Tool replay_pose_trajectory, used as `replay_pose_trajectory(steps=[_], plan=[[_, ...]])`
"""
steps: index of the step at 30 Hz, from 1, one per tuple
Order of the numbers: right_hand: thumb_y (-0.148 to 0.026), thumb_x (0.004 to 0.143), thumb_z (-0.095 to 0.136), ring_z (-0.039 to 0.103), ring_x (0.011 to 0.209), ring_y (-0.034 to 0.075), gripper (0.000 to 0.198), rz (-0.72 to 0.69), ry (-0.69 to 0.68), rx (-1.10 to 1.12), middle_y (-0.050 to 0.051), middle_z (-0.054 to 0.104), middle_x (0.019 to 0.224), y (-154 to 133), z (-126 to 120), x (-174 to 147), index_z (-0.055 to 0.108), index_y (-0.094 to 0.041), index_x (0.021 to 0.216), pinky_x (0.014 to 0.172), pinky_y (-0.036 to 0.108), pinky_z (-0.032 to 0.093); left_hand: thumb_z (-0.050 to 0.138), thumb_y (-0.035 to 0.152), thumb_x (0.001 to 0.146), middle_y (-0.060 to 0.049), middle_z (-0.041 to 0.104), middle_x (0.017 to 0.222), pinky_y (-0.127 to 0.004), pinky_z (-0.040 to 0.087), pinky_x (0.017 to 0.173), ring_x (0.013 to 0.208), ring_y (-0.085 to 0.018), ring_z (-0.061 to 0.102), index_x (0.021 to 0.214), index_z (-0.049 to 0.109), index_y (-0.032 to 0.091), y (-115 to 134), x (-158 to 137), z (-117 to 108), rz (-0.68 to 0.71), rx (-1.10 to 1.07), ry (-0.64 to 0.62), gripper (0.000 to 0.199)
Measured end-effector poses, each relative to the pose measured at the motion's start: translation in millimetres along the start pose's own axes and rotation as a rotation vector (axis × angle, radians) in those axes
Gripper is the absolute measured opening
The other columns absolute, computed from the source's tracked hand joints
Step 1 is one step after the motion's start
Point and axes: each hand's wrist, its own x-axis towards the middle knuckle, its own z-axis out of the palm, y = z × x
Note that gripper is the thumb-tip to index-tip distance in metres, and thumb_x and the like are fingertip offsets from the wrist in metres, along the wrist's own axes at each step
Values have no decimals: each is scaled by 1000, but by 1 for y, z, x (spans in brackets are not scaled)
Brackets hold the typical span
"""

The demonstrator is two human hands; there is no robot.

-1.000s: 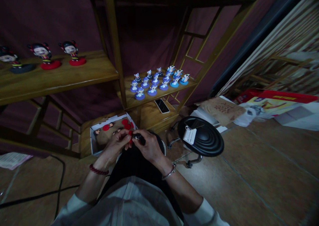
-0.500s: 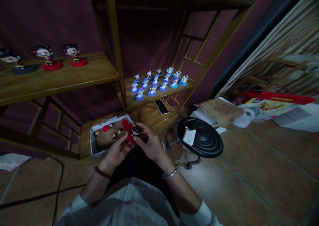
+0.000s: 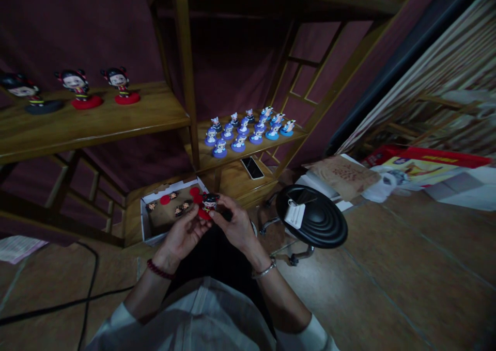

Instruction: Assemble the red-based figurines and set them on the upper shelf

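Between my hands is a small black-haired figurine (image 3: 210,203) on a round red base (image 3: 203,214), upright and facing me. My right hand (image 3: 237,226) grips it from the right, with the thumb low in front and the fingers behind. At the base's left edge, my left hand (image 3: 184,237) pinches with its thumb, its other fingers curled beneath. Just behind my left hand, a shallow open box (image 3: 153,232) holds several loose small figurines (image 3: 182,208) and red round bases (image 3: 165,199).
Larger matching figurines (image 3: 119,82) stand on the left wooden shelf (image 3: 155,108). Several purple, blue and dark figurines (image 3: 238,143) fill a lower shelf, above a phone (image 3: 252,168). A black stool (image 3: 321,217) bearing a white tag stands at right. Cables (image 3: 91,289) cross the floor.
The figurine has been turned and raised between my hands, so its front now faces me. Both hands keep hold of it, and the view has shifted slightly.
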Motion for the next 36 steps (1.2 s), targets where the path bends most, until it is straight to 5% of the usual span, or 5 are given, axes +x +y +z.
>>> replay_pose_trajectory(steps=[18,27,36], plan=[[-27,72,69,60,95,19,41,-38,-2,-55,6,64,106,-15,6,5,58,-22,112,87,36,49,69,24,73,-1,67,77,-21,48,58,60,-8,57,88,65,15,6,-4,-3,35,27,-43,18],[-30,74,69,57,95,21,41,-106,-59,-125,7,64,102,-33,3,14,57,-20,111,87,36,47,78,29,62,-2,66,79,-20,45,55,65,-10,58,85,67,15,18,-12,5,144,107,-54,29],[-30,75,67,59,96,20,37,-118,-113,-73,8,63,105,-57,7,30,58,-20,110,86,34,49,74,33,67,-2,66,76,-20,44,53,59,-9,55,87,68,14,33,-17,11,288,168,-104,28]])
